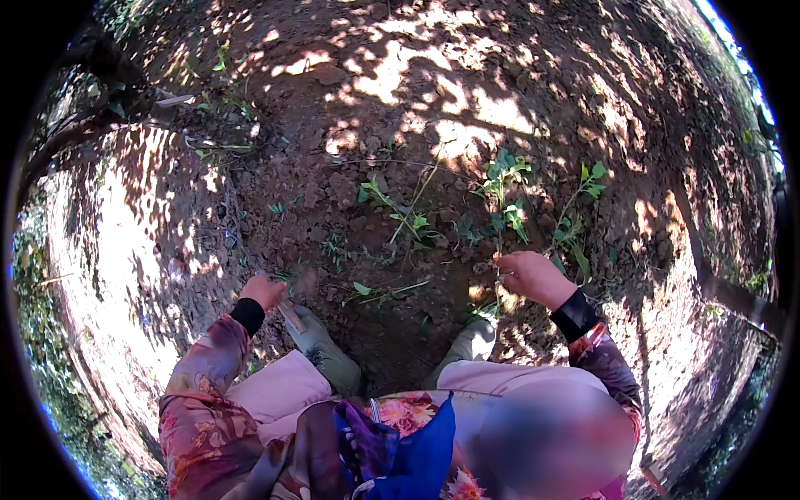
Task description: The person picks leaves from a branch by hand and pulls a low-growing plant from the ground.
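Observation:
My left hand (265, 292) is closed round a tool with a short wooden handle (292, 317), whose butt points back toward my left boot. The tool's working end cannot be made out against the soil. My right hand (533, 277) pinches the thin stem of a leafy green weed (506, 173) between thumb and fingers, in front of my right boot (473, 342). The weed's leaves spread beyond the fingers, over the dirt. Just right of it stands another leafy stem (575, 212).
Brown clumpy soil (333, 167) is dappled with sun and shade. Loose green sprigs (404, 212) lie ahead, with a cut stem (383, 293) nearer my boots. A dark branching trunk (108, 83) stands at the far left. Another branch (742, 304) lies at the right.

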